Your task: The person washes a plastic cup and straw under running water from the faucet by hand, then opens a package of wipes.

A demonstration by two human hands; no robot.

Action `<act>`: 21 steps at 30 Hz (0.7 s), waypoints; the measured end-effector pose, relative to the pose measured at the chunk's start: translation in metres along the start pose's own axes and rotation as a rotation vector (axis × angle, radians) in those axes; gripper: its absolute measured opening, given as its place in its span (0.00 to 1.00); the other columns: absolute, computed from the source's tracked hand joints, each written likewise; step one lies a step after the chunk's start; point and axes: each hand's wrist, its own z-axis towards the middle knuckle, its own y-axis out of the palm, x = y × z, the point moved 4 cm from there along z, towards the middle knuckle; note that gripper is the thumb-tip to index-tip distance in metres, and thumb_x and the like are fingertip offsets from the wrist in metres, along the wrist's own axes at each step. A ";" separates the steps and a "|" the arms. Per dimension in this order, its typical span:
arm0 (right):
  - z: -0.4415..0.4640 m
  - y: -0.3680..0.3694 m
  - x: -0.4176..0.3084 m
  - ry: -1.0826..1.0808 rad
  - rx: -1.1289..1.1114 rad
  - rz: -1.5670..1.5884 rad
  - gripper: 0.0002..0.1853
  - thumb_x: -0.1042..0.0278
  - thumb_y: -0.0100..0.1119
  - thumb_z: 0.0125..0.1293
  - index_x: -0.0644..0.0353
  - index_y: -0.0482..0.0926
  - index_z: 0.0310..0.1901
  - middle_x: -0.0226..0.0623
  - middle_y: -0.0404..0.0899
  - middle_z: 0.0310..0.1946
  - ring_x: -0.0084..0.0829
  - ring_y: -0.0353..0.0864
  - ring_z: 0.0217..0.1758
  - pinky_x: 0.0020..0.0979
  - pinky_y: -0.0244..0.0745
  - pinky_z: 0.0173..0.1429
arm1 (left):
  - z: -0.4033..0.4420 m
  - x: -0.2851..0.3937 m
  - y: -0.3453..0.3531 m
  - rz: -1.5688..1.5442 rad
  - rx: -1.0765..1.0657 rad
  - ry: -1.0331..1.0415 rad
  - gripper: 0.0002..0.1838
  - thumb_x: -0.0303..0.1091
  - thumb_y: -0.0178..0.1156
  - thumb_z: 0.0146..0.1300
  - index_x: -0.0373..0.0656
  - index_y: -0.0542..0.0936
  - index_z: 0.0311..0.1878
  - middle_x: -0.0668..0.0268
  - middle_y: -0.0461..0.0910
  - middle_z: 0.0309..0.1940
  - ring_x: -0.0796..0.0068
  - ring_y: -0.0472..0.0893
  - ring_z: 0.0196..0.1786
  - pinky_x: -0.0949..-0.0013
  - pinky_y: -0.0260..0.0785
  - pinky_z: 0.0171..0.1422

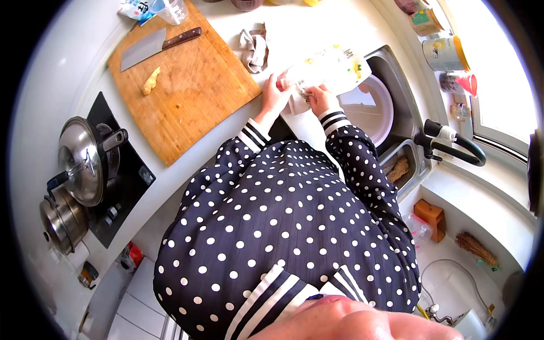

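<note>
Both of my hands are at the near end of a white plastic bag (334,71) with yellow and green print, at the counter edge by the sink. My left hand (275,96) has its fingers closed on the bag's gathered end. Beside it, my right hand (323,100) pinches the same end. The far part of the bag reaches over the sink's rim. A crumpled grey cloth (255,50) lies just beyond my left hand. Left of it, a wooden cutting board (198,85) bears a cleaver (148,49) and a piece of ginger (151,81).
The sink (391,68) holds a white basin (385,107), with a black faucet (453,141) at its right. A lidded wok (82,161) and a steel pot (62,221) stand at the left by the black stove (122,195). Jars (445,54) line the windowsill.
</note>
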 end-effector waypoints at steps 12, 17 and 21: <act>0.032 0.031 -0.023 -0.332 0.111 -0.063 0.02 0.71 0.59 0.45 0.50 0.79 0.22 0.31 0.71 0.24 0.36 0.72 0.32 0.35 0.71 0.36 | -0.007 0.013 -0.005 0.189 0.097 -0.065 0.11 0.33 0.57 0.56 0.35 0.68 0.28 0.53 0.74 0.24 0.52 0.74 0.29 0.58 0.66 0.34; 0.088 0.054 0.094 0.356 0.112 0.685 0.04 0.79 0.57 0.46 0.58 0.77 0.23 0.35 0.73 0.26 0.33 0.74 0.29 0.36 0.71 0.34 | -0.007 0.015 -0.007 0.193 0.080 -0.102 0.09 0.31 0.55 0.56 0.36 0.69 0.28 0.53 0.74 0.24 0.51 0.74 0.29 0.58 0.65 0.34; 0.088 -0.030 0.046 0.049 -0.020 -0.191 0.03 0.78 0.56 0.50 0.60 0.77 0.28 0.41 0.76 0.30 0.35 0.77 0.31 0.34 0.74 0.35 | -0.011 0.016 -0.014 0.125 0.069 -0.142 0.09 0.31 0.55 0.55 0.36 0.69 0.27 0.53 0.74 0.23 0.51 0.74 0.29 0.57 0.65 0.34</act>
